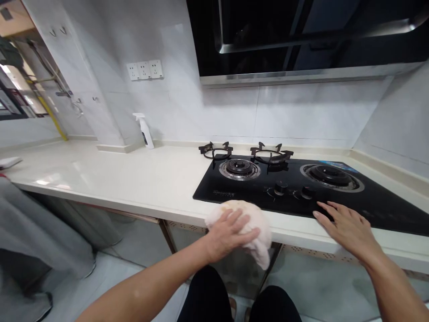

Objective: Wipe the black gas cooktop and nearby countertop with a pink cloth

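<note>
My left hand [231, 232] lies over a pale pink-white cloth [256, 221], pressing it against the counter's front edge just below the cooktop. Its fingers are slightly apart on top of the cloth, and part of the fabric hangs over the edge. Resting at the front edge of the black gas cooktop [208, 190], my right hand [348, 228] is open with its fingers spread, holding nothing. Two control knobs, one being the right knob [307, 192], stand a little beyond its fingertips.
Two pan supports, the left [217, 151] and the right [272, 154], stand behind the cooktop. A white spray bottle [145, 132] stands by the wall on the counter [134, 179]. Overhead hangs a black range hood [301, 53]. Grey fabric [43, 232] hangs at the left.
</note>
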